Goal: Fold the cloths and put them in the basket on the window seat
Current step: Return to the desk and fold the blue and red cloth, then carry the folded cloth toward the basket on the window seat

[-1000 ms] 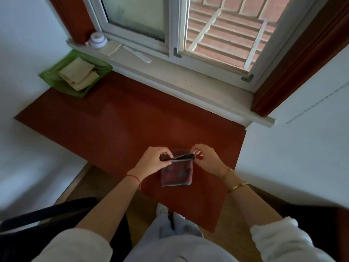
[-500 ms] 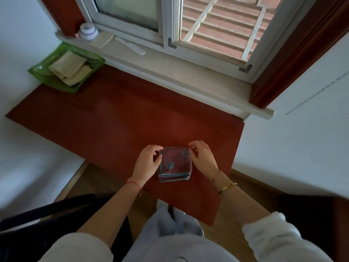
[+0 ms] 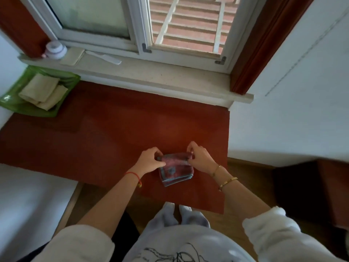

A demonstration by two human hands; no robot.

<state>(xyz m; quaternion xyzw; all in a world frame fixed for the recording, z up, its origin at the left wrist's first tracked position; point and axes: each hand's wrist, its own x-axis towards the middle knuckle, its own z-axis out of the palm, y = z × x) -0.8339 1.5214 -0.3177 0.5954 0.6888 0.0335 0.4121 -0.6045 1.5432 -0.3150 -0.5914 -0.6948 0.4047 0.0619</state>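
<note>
A small reddish cloth with a blue-grey border lies folded into a square near the front edge of the red window seat. My left hand pinches its far left corner and my right hand pinches its far right corner, lifting that far edge slightly. The green basket sits at the seat's far left corner, holding two folded beige cloths.
A stone window sill runs behind the seat with a small white jar, a flat pad and a white stick on it. White walls flank the seat. A dark chair stands at the right.
The far edge was raised and folded toward me, then the cloth lay flat as a square under both hands. Now both hands grip the far corners again.
</note>
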